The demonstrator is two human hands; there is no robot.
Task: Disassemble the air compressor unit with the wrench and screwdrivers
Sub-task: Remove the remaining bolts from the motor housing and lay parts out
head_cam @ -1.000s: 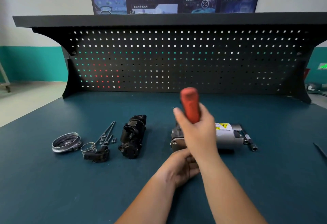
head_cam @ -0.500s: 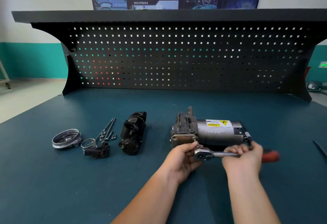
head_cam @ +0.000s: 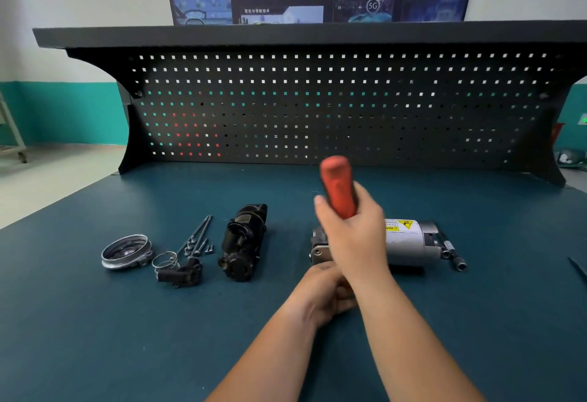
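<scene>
1. Holding the wrench (head_cam: 338, 188) by its red handle, our right grip (head_cam: 352, 233) is wrapped firmly around it. The handle stands upright and blurred above the compressor (head_cam: 409, 242).
2. Our left grip (head_cam: 320, 296) sits with curled fingers at the near left end of the compressor, tucked under the right wrist. We cannot tell what it holds, if anything.
3. The compressor lies on its side on the blue surface (head_cam: 95, 322), right of centre. It is a smooth silver cylinder with a yellow warning label (head_cam: 403, 225) and a rougher cast metal block at its left end.
4. We judge it heavy and rigid, metal throughout. The round body would likely roll or slip under a turning force, so the blocky cast end looks the better place to brace it.
5. The red handle looks slightly rubbery, so a hold far from the wrench head should stay sure and give leverage.
6. Well to the left lie a round ribbed metal cap (head_cam: 126, 252), wire rings (head_cam: 165, 258), long thin bolts (head_cam: 198, 233) and a dull, knobbly black housing (head_cam: 243, 242).
7. A short steel socket bar (head_cam: 454, 257) rests just beside the compressor's right end.
</scene>
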